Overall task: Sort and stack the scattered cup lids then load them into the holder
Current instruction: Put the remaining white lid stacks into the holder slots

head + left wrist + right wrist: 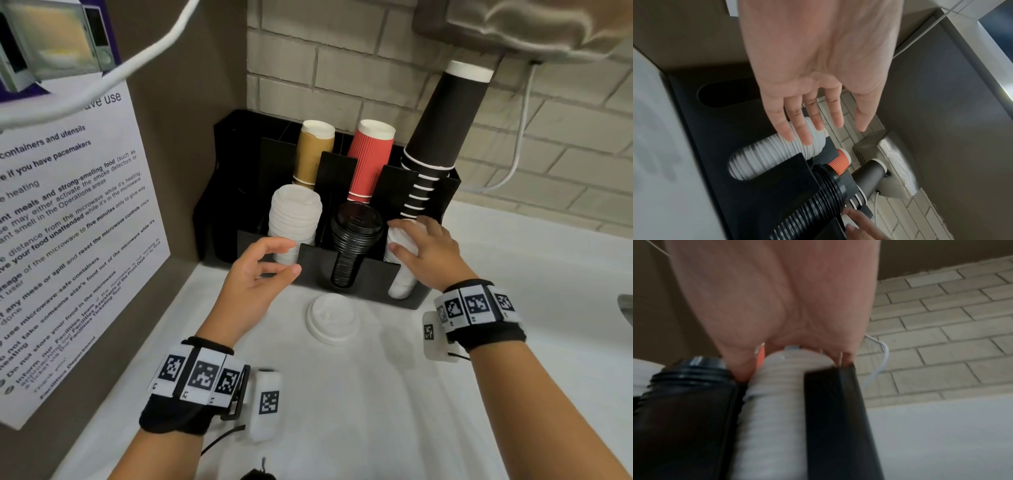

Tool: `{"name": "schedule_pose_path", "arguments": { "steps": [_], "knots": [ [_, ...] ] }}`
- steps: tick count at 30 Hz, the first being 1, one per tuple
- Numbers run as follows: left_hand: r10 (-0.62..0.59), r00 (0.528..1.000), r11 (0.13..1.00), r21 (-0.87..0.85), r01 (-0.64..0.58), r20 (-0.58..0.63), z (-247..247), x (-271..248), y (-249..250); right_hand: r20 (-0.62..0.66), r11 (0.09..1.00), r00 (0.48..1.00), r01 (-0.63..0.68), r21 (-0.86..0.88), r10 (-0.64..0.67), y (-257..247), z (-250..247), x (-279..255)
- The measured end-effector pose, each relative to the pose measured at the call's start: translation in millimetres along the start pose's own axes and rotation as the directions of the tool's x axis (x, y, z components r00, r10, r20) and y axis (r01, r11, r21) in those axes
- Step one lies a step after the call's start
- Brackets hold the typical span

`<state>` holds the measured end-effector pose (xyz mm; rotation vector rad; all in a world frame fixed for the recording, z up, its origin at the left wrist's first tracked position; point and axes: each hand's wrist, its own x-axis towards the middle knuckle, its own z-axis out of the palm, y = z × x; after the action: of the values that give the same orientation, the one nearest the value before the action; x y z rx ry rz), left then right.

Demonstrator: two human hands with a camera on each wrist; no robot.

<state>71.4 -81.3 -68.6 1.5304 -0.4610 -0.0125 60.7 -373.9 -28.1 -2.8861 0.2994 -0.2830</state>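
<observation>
Big white notice (pixel 68 219) at 9 o'clock is taped to the brown side wall, and you can read bits like "containers and utensils", "if you have pacemakers", "five minutes" and "microwave-safe containers", with a microwave picture on top. The black holder (pixel 315 255) sits at 12 o'clock on the white counter (pixel 376 411), pushed against the brick wall. Back slots hold upside-down cups: a tan stack (pixel 313 152), a red ribbed stack (pixel 371 157) and a tall dark stack (pixel 442 126) at 1 o'clock. Front slots hold lid stacks: ridged white ones on the left (pixel 294 219), glossy black lids (pixel 354 236) in the middle, and another white stack (pixel 400 270) at the right end. The right hand (pixel 423 251) rests on top of that right stack, fingers curved over it and thumb on its side, so it's gripping the lids. The left hand (pixel 255 274) hovers just in front of the left white stack, fingers spread loose, holding nothing. One loose white lid (pixel 332 317) lies flat on the counter just in front of the holder, between the two wrists. Both wrists wear black bands with square black-and-white marker tags (pixel 198 375).
</observation>
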Motion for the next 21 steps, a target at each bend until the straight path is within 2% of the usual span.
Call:
{"name": "schedule_pose_path", "arguments": {
  "steps": [2,6,10,11,13,14,15,16,17,18,19,21],
  "knots": [
    [-0.002,1.000,1.000,-0.005,0.002,0.000,0,0,0,-0.011,1.000,1.000,0.004,0.011,-0.004,2,8,-2],
    [-0.004,1.000,1.000,0.002,0.004,-0.008,0,-1,0,-0.034,0.992,0.999,0.016,-0.124,-0.020,-2,17,-7],
    [-0.002,1.000,1.000,-0.005,0.002,-0.003,2,-1,0,0.007,0.985,1.000,-0.009,-0.170,0.010,-16,8,-14],
    [-0.003,1.000,1.000,-0.005,0.003,-0.001,2,-1,0,-0.047,0.987,0.999,0.006,-0.163,-0.014,-23,5,-18],
    [-0.004,1.000,1.000,-0.003,0.004,-0.006,1,-1,0,-0.225,0.982,0.957,0.162,-0.098,-0.180,-43,1,-28],
    [-0.006,1.000,1.000,-0.001,0.006,-0.011,1,-1,0,-0.248,0.958,0.926,0.283,-0.038,-0.284,-55,2,-32],
    [-0.011,1.000,1.000,-0.001,0.011,-0.015,0,0,0,-0.170,0.924,0.915,0.380,0.052,-0.367,-66,3,-37],
    [-0.015,1.000,1.000,-0.001,0.015,-0.018,0,0,0,-0.016,0.899,0.908,0.416,0.139,-0.418,-75,7,-41],
    [-0.017,1.000,1.000,0.000,0.017,-0.018,0,0,0,0.192,0.902,0.886,0.389,0.190,-0.422,-82,13,-44],
    [-0.016,1.000,1.000,0.000,0.016,-0.016,0,-1,0,0.386,0.924,0.840,0.340,0.172,-0.381,-88,19,-45],
    [-0.015,1.000,1.000,-0.001,0.015,-0.013,-1,-1,0,0.518,0.947,0.798,0.311,0.084,-0.308,-91,26,-45],
    [-0.013,1.000,1.000,-0.003,0.013,-0.007,-1,-2,1,0.607,0.949,0.774,0.299,-0.101,-0.180,-96,39,-46]
  ]
}}
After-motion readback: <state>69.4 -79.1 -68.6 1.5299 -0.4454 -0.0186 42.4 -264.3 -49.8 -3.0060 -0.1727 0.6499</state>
